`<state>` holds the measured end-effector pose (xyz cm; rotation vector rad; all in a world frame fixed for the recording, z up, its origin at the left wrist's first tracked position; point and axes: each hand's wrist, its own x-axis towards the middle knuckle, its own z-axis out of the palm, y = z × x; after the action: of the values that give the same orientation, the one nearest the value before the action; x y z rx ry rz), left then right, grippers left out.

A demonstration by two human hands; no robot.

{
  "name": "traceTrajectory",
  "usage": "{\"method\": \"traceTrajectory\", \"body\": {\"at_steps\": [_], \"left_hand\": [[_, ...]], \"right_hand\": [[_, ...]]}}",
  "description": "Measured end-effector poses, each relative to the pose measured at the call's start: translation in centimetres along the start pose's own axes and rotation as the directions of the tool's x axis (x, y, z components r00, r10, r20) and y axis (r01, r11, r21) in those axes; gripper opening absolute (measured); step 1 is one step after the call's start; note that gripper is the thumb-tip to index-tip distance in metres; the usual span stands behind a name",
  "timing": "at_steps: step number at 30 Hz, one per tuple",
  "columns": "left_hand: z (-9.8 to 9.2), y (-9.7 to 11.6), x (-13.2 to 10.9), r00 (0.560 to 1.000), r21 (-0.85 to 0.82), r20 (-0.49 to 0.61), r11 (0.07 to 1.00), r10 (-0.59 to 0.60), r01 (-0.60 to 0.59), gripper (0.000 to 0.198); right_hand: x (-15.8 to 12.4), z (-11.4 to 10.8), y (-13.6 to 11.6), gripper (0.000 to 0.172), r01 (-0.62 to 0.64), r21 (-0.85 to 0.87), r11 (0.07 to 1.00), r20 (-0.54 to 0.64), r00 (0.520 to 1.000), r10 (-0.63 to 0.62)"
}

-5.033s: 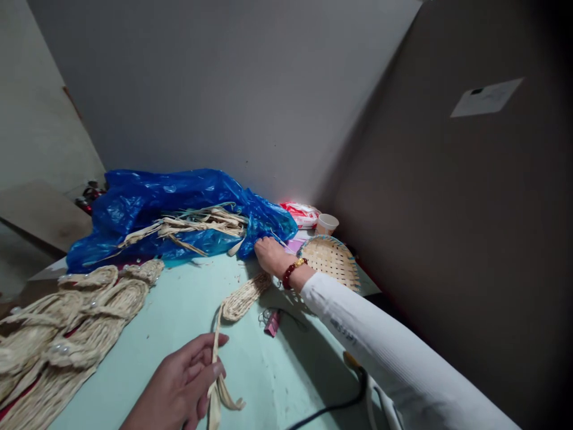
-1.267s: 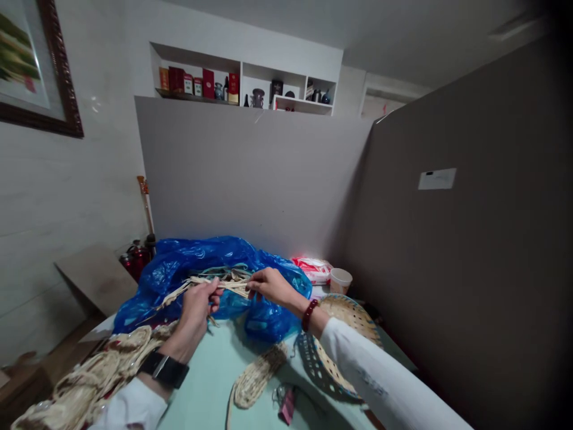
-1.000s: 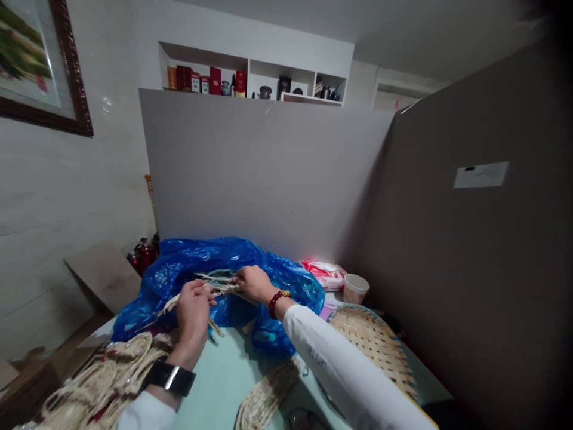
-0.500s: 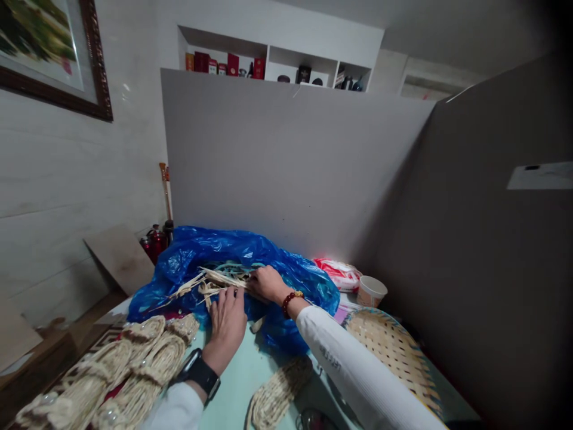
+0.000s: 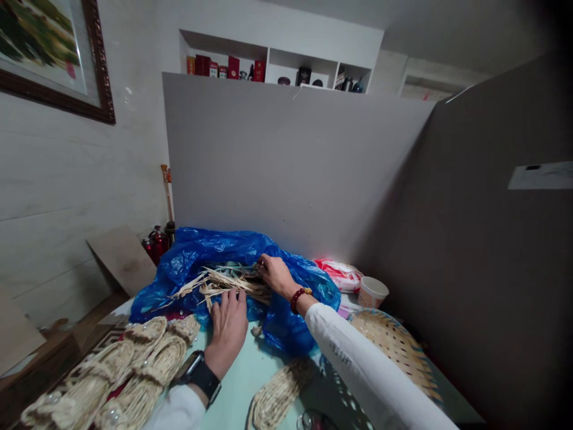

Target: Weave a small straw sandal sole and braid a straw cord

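Note:
A heap of pale dried plant strips (image 5: 237, 279), some of them bluish at the back, lies in an opened blue plastic bag (image 5: 215, 242). My left hand (image 5: 229, 319) rests its fingertips on the front edge of the heap, fingers slightly apart. At the heap's right end is my right hand (image 5: 277, 276), its fingers curled and drawn together by the bag's inner side; what they pinch is hidden. In front of the bag a woven straw sole (image 5: 280, 394) lies on the pale green tabletop (image 5: 235, 382). Woven straw slippers with clear beads (image 5: 147, 364) sit left of my left wrist.
A round bamboo tray (image 5: 394, 346) lies at the right under my forearm's far side. Behind it stand a paper cup (image 5: 373, 291) and a red and white packet (image 5: 339, 275). A grey partition (image 5: 286, 161) rises behind the table. Glasses (image 5: 316, 418) lie at the front edge.
My right hand has moved right and slightly up, off the middle of the strips, uncovering their right ends. My left hand has stayed nearly in place.

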<state>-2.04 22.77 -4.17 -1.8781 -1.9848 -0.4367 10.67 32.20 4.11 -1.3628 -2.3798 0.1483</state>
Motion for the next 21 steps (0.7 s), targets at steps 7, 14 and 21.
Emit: {"method": "traceTrajectory", "body": {"at_steps": [7,14,21], "left_hand": [[-0.2,0.5,-0.2,0.998,0.052,-0.057,0.998,0.041,-0.038,0.037],[0.5,0.7,-0.4,0.996,0.115,-0.062,0.992,0.058,-0.051,0.036],[0.6,0.9,-0.5,0.995,0.134,-0.073,0.99,0.064,-0.054,0.034]], "right_hand": [[0.2,-0.3,0.6,0.029,0.066,0.096,0.993,-0.104,0.993,-0.056],[0.3,-0.9,0.3,0.027,0.15,0.093,0.984,-0.194,0.972,-0.13],[0.4,-3.1,-0.3,0.024,0.228,0.108,0.968,-0.28,0.941,-0.19]]}}
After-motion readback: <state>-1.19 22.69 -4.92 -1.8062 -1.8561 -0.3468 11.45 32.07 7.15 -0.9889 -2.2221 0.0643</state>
